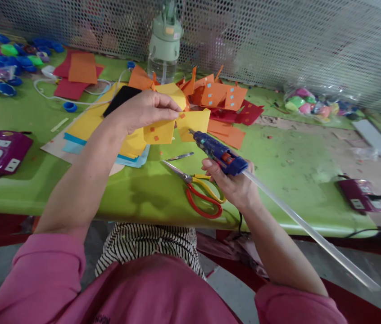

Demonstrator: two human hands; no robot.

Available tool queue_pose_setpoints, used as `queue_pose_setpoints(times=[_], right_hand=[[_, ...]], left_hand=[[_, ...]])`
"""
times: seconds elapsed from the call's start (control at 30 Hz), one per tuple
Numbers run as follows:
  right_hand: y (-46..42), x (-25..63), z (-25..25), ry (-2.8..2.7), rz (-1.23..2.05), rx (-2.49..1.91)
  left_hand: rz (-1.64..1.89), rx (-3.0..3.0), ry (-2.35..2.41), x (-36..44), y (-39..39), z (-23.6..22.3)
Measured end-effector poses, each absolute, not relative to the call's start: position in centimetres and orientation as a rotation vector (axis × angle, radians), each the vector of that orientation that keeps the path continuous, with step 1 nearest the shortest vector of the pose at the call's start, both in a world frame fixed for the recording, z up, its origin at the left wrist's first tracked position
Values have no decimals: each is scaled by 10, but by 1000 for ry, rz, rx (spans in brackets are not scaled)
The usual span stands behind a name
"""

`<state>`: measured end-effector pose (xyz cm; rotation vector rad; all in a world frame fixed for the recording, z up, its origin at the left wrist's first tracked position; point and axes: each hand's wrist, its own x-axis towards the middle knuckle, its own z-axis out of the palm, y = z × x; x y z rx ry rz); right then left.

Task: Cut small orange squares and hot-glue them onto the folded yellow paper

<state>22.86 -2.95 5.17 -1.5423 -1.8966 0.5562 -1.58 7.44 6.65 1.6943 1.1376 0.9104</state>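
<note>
My left hand (153, 108) pinches a folded piece of yellow paper (193, 122) with small orange squares on it. In my right hand (234, 184) is a blue glue gun (217, 150), its nozzle at the yellow paper's lower edge; whether it touches I cannot tell. A long clear glue stick (312, 231) runs out of the gun's back toward the lower right. Below the paper lie scissors (197, 191) with red and yellow handles, and tweezers (180, 157). Under my left forearm are stacked yellow sheets (87, 123) and a black phone-like slab (123, 99).
Orange folded papers (214, 95) with blue squares lie behind my hands, near a water bottle (165, 42). Purple power sockets (3, 153) stand at left, and another purple socket block (359, 193) at right. Colourful small pieces (8, 63) fill the back left. A metal mesh panel (261, 40) borders the table.
</note>
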Motion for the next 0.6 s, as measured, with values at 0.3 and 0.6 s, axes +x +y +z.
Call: queue_pose_setpoints(times=[0.3, 0.6], right_hand=[[-29, 229, 49, -1887, 558, -1541], [-29, 230, 48, -1877, 553, -1552]], left_hand=[[895, 1696, 1166, -14, 71, 70], [888, 1670, 1166, -13, 70, 71]])
